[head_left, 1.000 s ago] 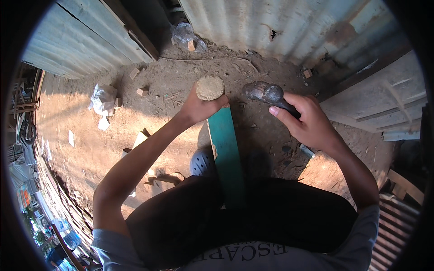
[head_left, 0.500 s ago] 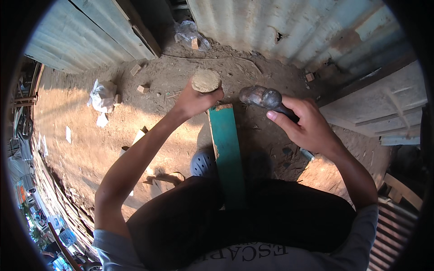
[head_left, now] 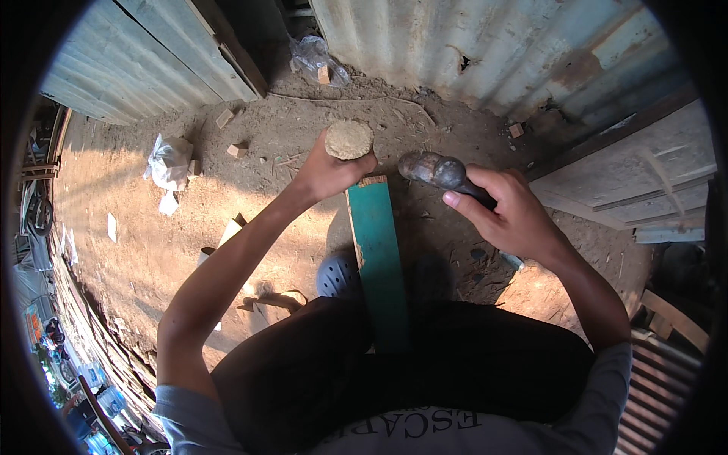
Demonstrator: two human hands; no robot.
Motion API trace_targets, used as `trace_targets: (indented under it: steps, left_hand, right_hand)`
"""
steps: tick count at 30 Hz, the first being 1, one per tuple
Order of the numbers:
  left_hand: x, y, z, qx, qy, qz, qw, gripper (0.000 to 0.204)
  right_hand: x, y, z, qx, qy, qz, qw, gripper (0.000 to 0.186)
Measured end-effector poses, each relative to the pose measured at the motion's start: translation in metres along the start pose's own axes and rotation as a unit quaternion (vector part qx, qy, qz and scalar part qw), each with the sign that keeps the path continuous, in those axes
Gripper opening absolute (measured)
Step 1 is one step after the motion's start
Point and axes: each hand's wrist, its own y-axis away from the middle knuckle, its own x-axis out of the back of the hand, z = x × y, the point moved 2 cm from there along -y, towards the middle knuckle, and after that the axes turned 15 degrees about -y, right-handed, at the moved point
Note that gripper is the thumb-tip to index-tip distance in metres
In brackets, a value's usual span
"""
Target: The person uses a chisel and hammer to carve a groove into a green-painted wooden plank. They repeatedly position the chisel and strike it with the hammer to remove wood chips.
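My left hand (head_left: 324, 176) is closed around an upright piece of wood with a round, rough, pale top (head_left: 349, 139); its lower part is hidden by my fingers. Just under that hand is the chipped far end of a green-painted board (head_left: 375, 235), which runs back between my legs. To the right, my right hand (head_left: 512, 208) grips a ball-peen hammer (head_left: 434, 168) by its dark handle, thumb along the side. The hammer's worn metal head hangs a short way right of the round wood, apart from it.
Dirt floor surrounds me, with several small wood blocks (head_left: 237, 151) and a white plastic bag (head_left: 170, 161) at the left. A clear bag (head_left: 318, 61) lies by the corrugated metal wall (head_left: 500, 45). My blue clog (head_left: 337, 276) stands beside the board; a pale panel (head_left: 629, 171) leans at the right.
The hammer has dropped slightly and come a little nearer the round wood. My left hand keeps its hold and has barely shifted; the view has moved slightly.
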Motion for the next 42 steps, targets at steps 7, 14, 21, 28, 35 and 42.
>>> trace_targets:
  steps: [7,14,21,28,35,42]
  left_hand:
    - [-0.002,-0.002,-0.001,0.013,0.013,-0.014,1.000,0.017]
    - [-0.006,-0.004,-0.005,0.005,0.018,-0.010,1.000,0.018]
    - [-0.006,-0.006,-0.003,-0.011,0.001,-0.014,1.000,0.015]
    - [-0.006,-0.006,0.001,0.011,0.008,-0.023,1.000,0.016]
    - [-0.011,-0.006,-0.015,0.031,-0.002,-0.019,0.999,0.032]
    - [-0.011,-0.004,-0.005,-0.006,-0.002,-0.020,1.000,0.020]
  right_hand:
    - [0.001,-0.001,0.001,0.003,0.002,-0.005,1.000,0.031]
    - [0.002,0.001,0.005,0.002,0.012,0.001,1.000,0.034]
    - [0.002,0.001,0.007,-0.001,0.010,0.001,1.000,0.036]
    - [0.003,0.001,0.008,-0.021,0.009,0.001,1.000,0.037]
    - [0.002,-0.001,0.012,-0.009,0.021,-0.008,1.000,0.034]
    - [0.010,-0.011,-0.035,0.180,-0.029,0.117,0.976,0.021]
